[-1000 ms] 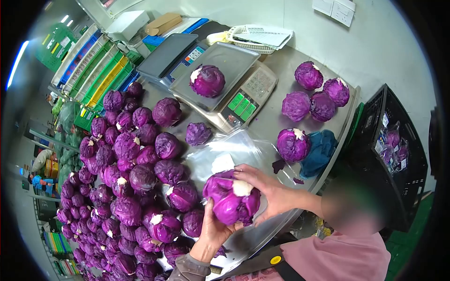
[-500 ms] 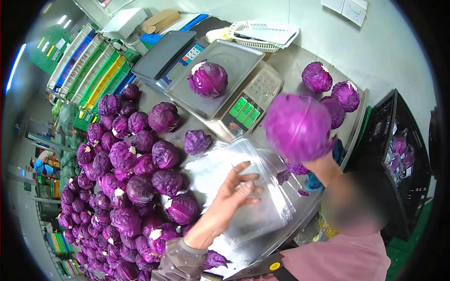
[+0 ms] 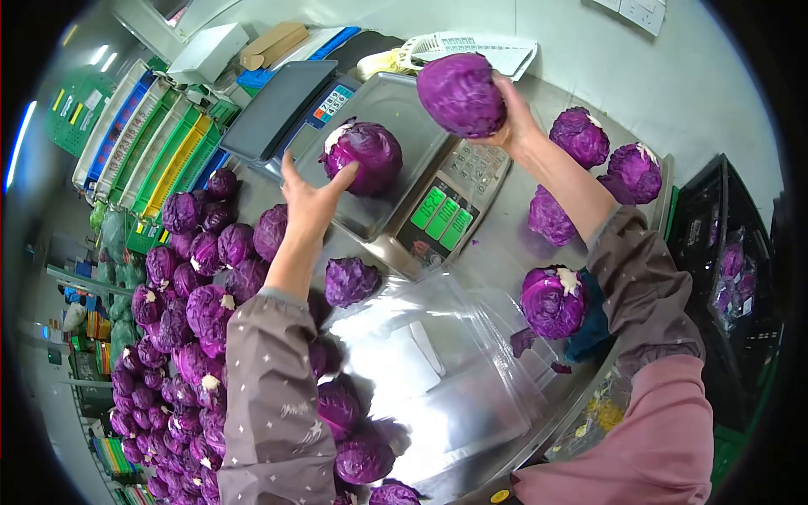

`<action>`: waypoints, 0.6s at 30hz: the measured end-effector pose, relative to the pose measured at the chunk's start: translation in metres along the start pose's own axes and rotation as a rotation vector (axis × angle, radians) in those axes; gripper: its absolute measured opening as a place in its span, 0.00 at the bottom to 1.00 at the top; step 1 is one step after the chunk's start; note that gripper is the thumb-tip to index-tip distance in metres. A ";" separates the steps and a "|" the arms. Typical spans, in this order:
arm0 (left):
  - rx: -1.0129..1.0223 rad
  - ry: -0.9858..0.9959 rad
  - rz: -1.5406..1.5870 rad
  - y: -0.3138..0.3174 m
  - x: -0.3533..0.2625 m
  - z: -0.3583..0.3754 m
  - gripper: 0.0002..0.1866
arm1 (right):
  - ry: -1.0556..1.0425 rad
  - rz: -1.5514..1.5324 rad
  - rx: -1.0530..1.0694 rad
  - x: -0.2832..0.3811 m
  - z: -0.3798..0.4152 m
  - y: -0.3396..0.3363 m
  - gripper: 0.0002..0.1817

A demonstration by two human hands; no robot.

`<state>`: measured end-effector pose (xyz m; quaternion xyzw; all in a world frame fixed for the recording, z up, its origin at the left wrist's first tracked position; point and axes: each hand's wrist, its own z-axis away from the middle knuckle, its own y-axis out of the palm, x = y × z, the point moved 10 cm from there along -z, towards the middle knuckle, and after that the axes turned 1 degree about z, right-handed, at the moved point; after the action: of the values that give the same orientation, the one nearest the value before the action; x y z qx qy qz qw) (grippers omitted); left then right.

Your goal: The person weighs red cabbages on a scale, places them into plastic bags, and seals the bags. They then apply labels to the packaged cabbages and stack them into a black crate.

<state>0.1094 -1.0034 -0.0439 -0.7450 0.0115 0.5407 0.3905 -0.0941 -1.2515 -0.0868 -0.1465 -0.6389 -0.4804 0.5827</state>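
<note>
My right hand (image 3: 515, 122) grips a red cabbage (image 3: 461, 94) from its right side, up over the right edge of the scale pan (image 3: 370, 215). On that pan sits another red cabbage (image 3: 374, 160) with a pale stem end. My left hand (image 3: 310, 198) is at its lower left, thumb and fingers spread, the thumb tip overlapping the cabbage in this view. The scale's green display (image 3: 441, 219) is lit. Below the scale, a small red cabbage (image 3: 351, 281) lies beside a stack of clear plastic bags (image 3: 454, 396).
A large heap of red cabbages (image 3: 181, 328) fills the left side. Several more, including one cabbage (image 3: 554, 303) by a dark blue cloth (image 3: 593, 324), lie at right. Behind stand a second scale (image 3: 278, 105) and a white basket (image 3: 421, 50). A black crate (image 3: 715, 252) stands at far right.
My right hand has carried its cabbage up and left to the scale. My left hand has moved from over the bags to the cabbage on the pan. Another cabbage now shows by the cloth.
</note>
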 end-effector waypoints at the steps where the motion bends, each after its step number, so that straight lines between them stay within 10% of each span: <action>1: 0.012 -0.019 0.044 0.011 -0.003 -0.005 0.57 | -0.041 0.068 -0.032 0.001 -0.009 0.002 0.38; 10: 0.051 -0.018 0.518 0.042 0.004 -0.017 0.47 | -0.598 1.315 -0.117 0.029 -0.018 0.081 0.30; 16: -0.020 -0.353 0.967 0.033 0.037 0.021 0.42 | -0.767 1.180 -0.127 0.058 0.047 0.078 0.36; 18: 0.150 -0.281 1.096 0.028 0.015 0.055 0.40 | -0.481 0.906 0.317 0.015 0.088 0.093 0.40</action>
<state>0.0592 -0.9837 -0.0786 -0.5213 0.3825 0.7559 0.1026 -0.0818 -1.1417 -0.0204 -0.4237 -0.6919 -0.0312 0.5837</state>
